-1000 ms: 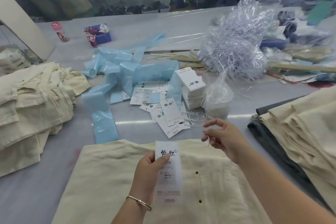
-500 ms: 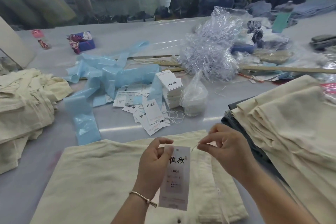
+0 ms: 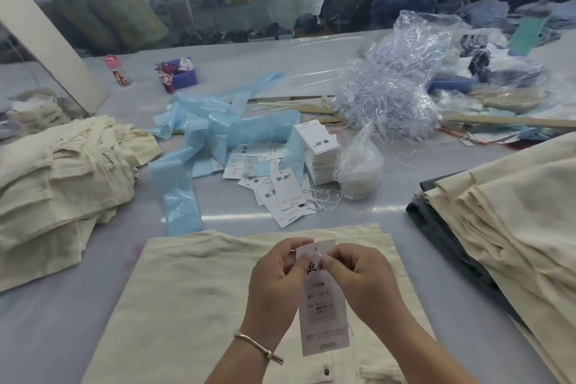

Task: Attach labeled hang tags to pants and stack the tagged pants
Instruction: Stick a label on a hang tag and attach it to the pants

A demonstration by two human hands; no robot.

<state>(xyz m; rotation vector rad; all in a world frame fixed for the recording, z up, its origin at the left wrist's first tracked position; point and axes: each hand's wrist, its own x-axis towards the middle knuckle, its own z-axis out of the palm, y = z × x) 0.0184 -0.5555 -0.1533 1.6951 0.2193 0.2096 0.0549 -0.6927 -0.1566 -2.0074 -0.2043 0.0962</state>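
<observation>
both the left hand (image 3: pixel 274 277) and right hand (image 3: pixel 363 274) pinch the top of a hang tag (image 3: pixel 324 315) over cream pants (image 3: pixel 187 290) at the surface's near edge.

Hang tag (image 3: pixel 322 296), pinched at its top by left hand (image 3: pixel 274 274) and right hand (image 3: pixel 358 271): large brush character 恒, the second one covered by a finger; below it "1103A". Smaller lines beneath illegible. Loose tags on the table (image 3: pixel 280 193) and the tag box (image 3: pixel 321 142): same two-character brush mark, second character unclear; fine print unreadable.
</observation>
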